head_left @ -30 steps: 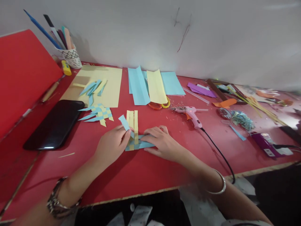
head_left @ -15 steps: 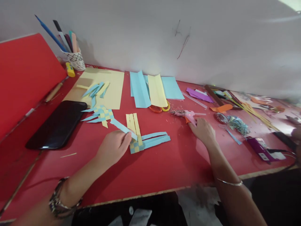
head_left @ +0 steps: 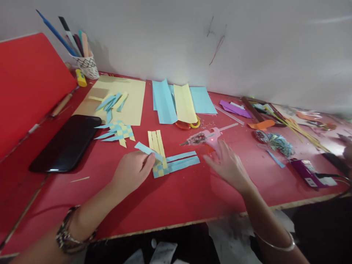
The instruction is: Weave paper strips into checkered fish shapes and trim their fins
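My left hand (head_left: pixel 134 169) pinches a light blue paper strip (head_left: pixel 143 147) between thumb and fingers, over a small woven piece of blue and yellow paper (head_left: pixel 160 169). That piece has loose yellow strips (head_left: pixel 155 141) pointing away from me and loose blue strips (head_left: pixel 183 162) pointing right; its left side is partly covered by the hand. My right hand (head_left: pixel 232 168) has its fingers at the handle of a pink glue gun (head_left: pixel 205 138), its thumb held out to the side. The gun's nozzle points left, a clear glue stick shows at its back, and a small red light glows on it.
Left lie a black phone (head_left: pixel 66 143), another woven piece (head_left: pixel 121 130) and cut strips (head_left: pixel 111 102) on a yellow sheet (head_left: pixel 134 95). Folded papers (head_left: pixel 185 104) cover scissors (head_left: pixel 183 125) at the back. Right are a tangle of thread (head_left: pixel 279 144), a purple power strip (head_left: pixel 309 174) and another person's hand (head_left: pixel 348 156).
My right hand has moved left, bringing the glue gun toward the woven piece. The blue strip in my left hand has shifted slightly over the weave.
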The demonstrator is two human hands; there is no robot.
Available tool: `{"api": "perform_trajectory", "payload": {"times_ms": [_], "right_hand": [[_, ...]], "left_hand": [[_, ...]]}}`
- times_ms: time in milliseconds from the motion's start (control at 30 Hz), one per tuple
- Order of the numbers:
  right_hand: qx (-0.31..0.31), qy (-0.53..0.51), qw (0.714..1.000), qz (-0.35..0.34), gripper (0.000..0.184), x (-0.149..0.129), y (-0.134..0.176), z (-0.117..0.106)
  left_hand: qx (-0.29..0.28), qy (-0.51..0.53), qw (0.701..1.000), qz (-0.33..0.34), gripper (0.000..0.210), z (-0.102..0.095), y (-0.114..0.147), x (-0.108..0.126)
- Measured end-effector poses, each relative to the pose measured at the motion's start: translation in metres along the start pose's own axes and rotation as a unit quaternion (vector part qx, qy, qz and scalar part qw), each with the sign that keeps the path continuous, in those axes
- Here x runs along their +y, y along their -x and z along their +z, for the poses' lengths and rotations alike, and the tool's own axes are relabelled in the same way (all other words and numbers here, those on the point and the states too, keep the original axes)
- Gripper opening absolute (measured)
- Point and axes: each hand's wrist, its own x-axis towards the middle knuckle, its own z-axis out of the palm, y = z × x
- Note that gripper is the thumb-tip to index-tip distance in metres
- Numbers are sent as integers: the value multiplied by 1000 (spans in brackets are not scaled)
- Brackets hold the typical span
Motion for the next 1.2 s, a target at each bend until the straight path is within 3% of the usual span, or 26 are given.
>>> {"api": "perform_trajectory", "payload": {"times_ms": [233, 533, 1200], "right_hand": [[-11, 3, 998, -59, 42, -17, 13, 20], [-41, 17, 995, -90, 32, -26, 14, 20], [-25, 57, 996, -63, 32, -14, 16, 13]], "left_hand": [[5, 36, 999, -9, 45, -2, 2, 1], [-6, 33, 999, -16, 45, -1, 0, 0], [-2, 16, 1000, -17, 45, 0, 0, 0]]}}
